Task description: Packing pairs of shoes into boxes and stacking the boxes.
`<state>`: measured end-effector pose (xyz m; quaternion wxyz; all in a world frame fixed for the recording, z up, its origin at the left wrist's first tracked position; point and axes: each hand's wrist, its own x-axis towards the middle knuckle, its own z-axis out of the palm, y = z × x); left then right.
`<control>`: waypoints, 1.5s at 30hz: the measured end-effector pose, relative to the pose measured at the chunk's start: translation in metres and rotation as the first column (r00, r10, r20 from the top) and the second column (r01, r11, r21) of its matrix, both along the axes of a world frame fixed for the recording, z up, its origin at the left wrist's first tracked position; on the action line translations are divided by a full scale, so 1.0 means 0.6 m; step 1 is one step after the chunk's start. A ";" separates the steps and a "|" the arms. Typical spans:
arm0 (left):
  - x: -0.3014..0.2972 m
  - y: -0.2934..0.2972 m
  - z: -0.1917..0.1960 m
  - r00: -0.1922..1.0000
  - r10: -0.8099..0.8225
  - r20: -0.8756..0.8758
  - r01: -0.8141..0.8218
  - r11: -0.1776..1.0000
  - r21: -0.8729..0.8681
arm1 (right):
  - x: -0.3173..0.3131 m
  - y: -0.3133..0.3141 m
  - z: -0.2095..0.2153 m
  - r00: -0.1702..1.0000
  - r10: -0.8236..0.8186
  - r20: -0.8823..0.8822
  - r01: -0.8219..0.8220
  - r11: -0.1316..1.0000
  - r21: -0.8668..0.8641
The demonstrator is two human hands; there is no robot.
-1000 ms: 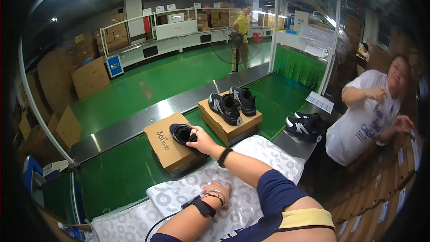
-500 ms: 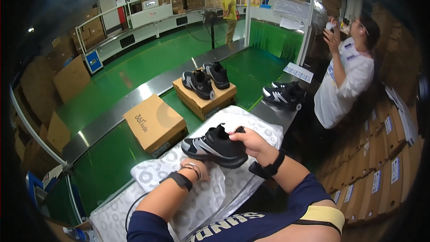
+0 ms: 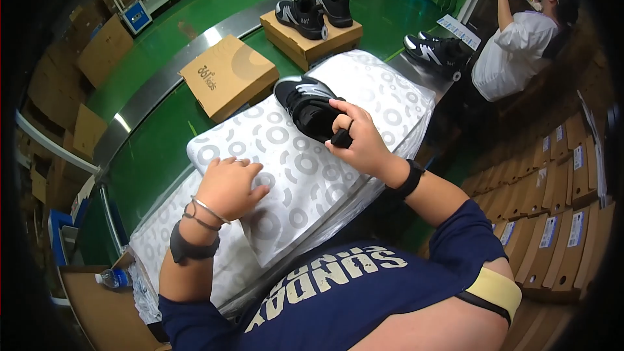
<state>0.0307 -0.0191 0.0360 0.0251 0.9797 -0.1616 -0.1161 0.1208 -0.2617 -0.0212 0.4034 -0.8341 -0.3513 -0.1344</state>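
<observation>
Gripped at its heel opening by my right hand (image 3: 364, 140), a black and grey sneaker (image 3: 304, 105) rests over the far part of a stack of white wrapping paper (image 3: 286, 185) with grey ring patterns. Its toe points away and to the left. My left hand (image 3: 231, 185) lies palm down on the left part of the paper, fingers apart and holding nothing. Beyond the paper a closed brown shoe box (image 3: 227, 78) sits at the left. Another brown shoe box (image 3: 312, 45) carries a pair of black sneakers (image 3: 302, 16) on its lid.
Another pair of black sneakers (image 3: 435, 52) stands at the right beside a label sheet (image 3: 459, 31). A co-worker in a white shirt (image 3: 513, 58) stands beyond. Rows of shoe boxes (image 3: 552, 234) are stacked at my right. A plastic bottle (image 3: 114, 278) lies in a carton at lower left.
My left hand has moved from beside the sneaker to the left, onto the paper. The sneaker has turned in my right hand, its opening now facing up. The view has tilted downward.
</observation>
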 end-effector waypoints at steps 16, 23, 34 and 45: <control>-0.056 0.012 -0.090 0.967 0.188 0.172 -0.100 0.901 -0.422 | 0.120 -0.152 -0.123 0.852 -0.480 0.208 0.506 0.655 -0.562; -0.060 0.020 -0.099 0.955 0.228 0.189 -0.119 0.879 -0.462 | 0.151 -0.170 -0.164 0.767 -0.621 0.159 0.583 0.573 -0.575; -0.064 0.009 -0.086 0.944 0.290 0.159 -0.166 0.831 -0.531 | 0.122 -0.124 -0.077 0.753 -0.462 0.468 0.657 0.538 -0.528; -0.078 0.030 -0.006 0.830 0.066 -0.553 -0.274 -0.816 -0.509 | -0.140 0.055 0.153 0.546 0.460 0.700 -0.678 0.734 0.046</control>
